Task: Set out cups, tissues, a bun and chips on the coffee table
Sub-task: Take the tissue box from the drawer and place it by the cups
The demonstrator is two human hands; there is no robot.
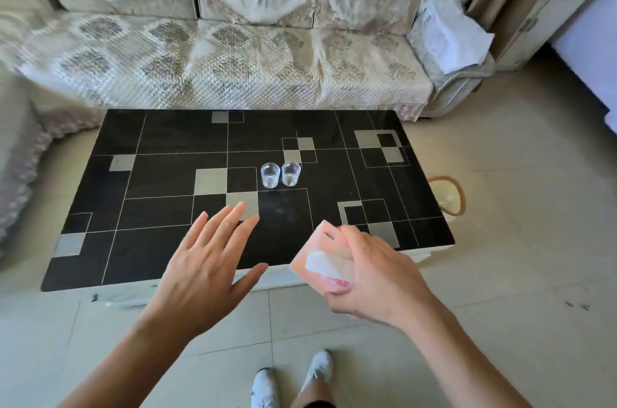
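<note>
Two small clear ribbed glass cups [270, 175] [290, 173] stand side by side near the middle of the black patterned coffee table [160, 180]. My right hand [377, 270] grips a pink tissue pack [320, 257] with a white tissue showing, tilted, over the table's front edge. My left hand [207, 260] hovers flat with straight spread fingers over the front of the table, left of the pack, holding nothing. No bun or chips are in view.
A sofa [233, 63] with a quilted cover runs along the table's far side, with folded cloths [447, 30] on its right arm. A round basket [449, 195] sits on the tiled floor right of the table. My white shoes [290, 381] show at the bottom.
</note>
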